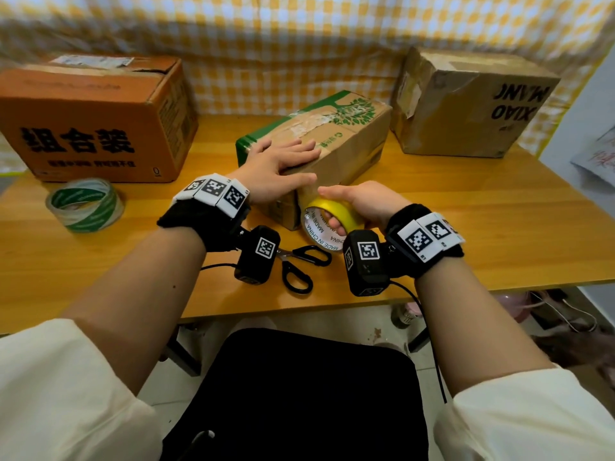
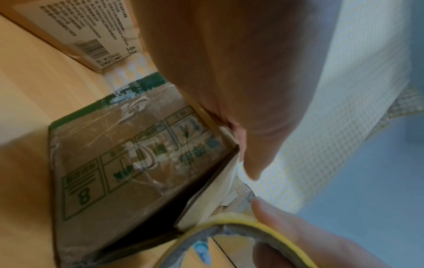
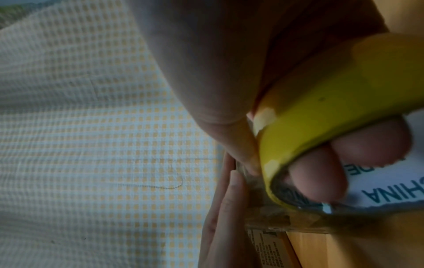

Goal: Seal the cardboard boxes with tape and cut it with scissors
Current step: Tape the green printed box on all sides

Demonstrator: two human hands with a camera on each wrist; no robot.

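Note:
A brown cardboard box with green tree print (image 1: 346,141) lies in the middle of the wooden table (image 1: 466,221). My left hand (image 1: 299,161) lies flat on its top near the front corner, fingers straight, thumb along the edge. My right hand (image 1: 342,204) grips a yellow tape roll (image 1: 327,216) held against the box's near end, fingers (image 3: 321,174) through the core and thumb on the rim. Black-handled scissors (image 1: 299,264) lie on the table in front of the box, blades hidden behind my left wrist camera. The left wrist view shows the box end (image 2: 128,163) and the roll (image 2: 252,223).
A green-and-white tape roll (image 1: 85,204) sits at the left. An orange box (image 1: 96,118) stands at the back left and a plain brown box (image 1: 472,101) at the back right. A yellow checked cloth (image 1: 299,44) hangs behind the table.

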